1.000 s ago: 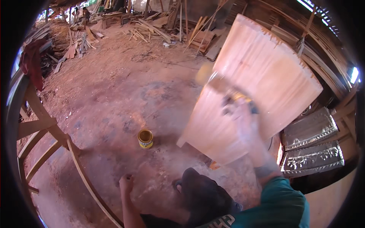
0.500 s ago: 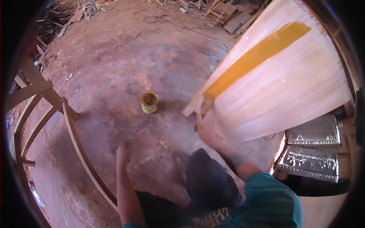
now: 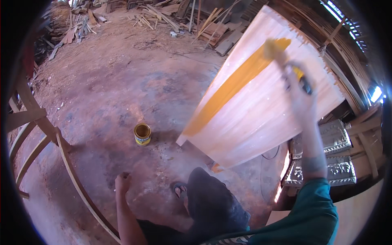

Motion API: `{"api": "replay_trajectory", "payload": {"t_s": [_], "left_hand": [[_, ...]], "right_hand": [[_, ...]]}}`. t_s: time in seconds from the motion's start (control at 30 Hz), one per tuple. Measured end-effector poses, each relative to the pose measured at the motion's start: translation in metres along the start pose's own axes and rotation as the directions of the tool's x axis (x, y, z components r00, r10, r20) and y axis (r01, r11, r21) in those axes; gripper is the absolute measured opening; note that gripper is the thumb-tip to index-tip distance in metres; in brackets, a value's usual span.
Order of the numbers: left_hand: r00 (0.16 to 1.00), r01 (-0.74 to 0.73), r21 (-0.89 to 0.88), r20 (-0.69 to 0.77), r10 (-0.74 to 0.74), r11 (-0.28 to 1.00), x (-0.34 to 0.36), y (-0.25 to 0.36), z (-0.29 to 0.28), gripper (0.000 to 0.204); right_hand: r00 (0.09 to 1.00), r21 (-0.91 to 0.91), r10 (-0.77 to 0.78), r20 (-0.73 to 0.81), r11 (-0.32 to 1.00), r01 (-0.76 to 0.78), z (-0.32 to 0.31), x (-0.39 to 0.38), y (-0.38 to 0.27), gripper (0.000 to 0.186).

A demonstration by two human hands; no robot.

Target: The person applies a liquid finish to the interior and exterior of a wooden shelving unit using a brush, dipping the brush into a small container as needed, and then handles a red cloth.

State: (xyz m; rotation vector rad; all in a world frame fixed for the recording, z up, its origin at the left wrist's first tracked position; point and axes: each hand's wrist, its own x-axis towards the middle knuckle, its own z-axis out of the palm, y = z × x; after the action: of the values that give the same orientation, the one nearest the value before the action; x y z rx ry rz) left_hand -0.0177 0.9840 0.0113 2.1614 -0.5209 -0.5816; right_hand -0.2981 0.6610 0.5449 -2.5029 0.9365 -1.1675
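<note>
My right hand (image 3: 301,96) grips a paintbrush (image 3: 300,76) with a yellow and black handle. Its bristles, blurred by motion, are at the upper end of a yellow-ochre stripe (image 3: 232,85) on a large pale wooden panel (image 3: 261,108). The stripe runs along the panel's left part, from its near corner almost to the far end. On the floor left of the panel stands an open yellow tin (image 3: 142,134), brownish inside. Nearer to me, my left hand (image 3: 122,182) hangs closed over the floor; whether its fingers hold anything small is hidden.
A curved wooden frame (image 3: 75,175) stands at the left. Two silvery embossed panels (image 3: 322,170) lie at the right, beyond my right arm. Scrap wood (image 3: 159,18) is heaped along the far side. My sandaled foot (image 3: 179,190) is on the floor below the tin.
My right hand has swept the brush from the stripe's near end up to its far end. The view has shifted, and the left hand stays low and closed.
</note>
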Motion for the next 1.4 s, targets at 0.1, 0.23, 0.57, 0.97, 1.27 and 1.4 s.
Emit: {"api": "replay_trajectory", "payload": {"t_s": [0.1, 0.23, 0.57, 0.97, 1.27, 1.4], "left_hand": [[1.000, 0.008, 0.026, 0.002, -0.008, 1.000, 0.001, -0.009, -0.001, 0.033], [0.998, -0.010, -0.023, 0.066, 0.011, 1.000, -0.001, -0.001, 0.004, 0.035], [0.997, 0.060, -0.040, 0.059, -0.057, 0.997, -0.013, 0.004, -0.012, 0.035], [0.997, 0.069, -0.007, 0.021, -0.069, 0.998, -0.021, 0.006, -0.013, 0.036], [0.997, 0.063, 0.050, 0.043, -0.065, 0.997, -0.015, -0.029, -0.016, 0.038], [0.986, 0.108, 0.018, 0.122, -0.109, 0.994, 0.000, -0.034, 0.013, 0.040]], "right_hand": [[0.946, -0.287, -0.324, 0.011, 0.905, 0.313, -0.007, 0.016, -0.024, 0.026], [0.851, -0.642, -0.283, 0.442, 0.563, 0.521, 0.082, -0.035, 0.062, 0.027], [0.938, -0.044, -0.342, 0.056, 0.938, 0.344, 0.027, 0.024, -0.013, 0.019], [0.618, -0.334, -0.204, 0.759, 0.693, 0.639, 0.166, -0.096, 0.094, 0.023], [0.729, -0.510, -0.679, 0.086, 0.598, 0.618, 0.002, 0.081, -0.037, 0.022], [0.831, -0.603, -0.542, 0.128, 0.623, 0.499, 0.014, 0.035, -0.011, 0.022]]}}
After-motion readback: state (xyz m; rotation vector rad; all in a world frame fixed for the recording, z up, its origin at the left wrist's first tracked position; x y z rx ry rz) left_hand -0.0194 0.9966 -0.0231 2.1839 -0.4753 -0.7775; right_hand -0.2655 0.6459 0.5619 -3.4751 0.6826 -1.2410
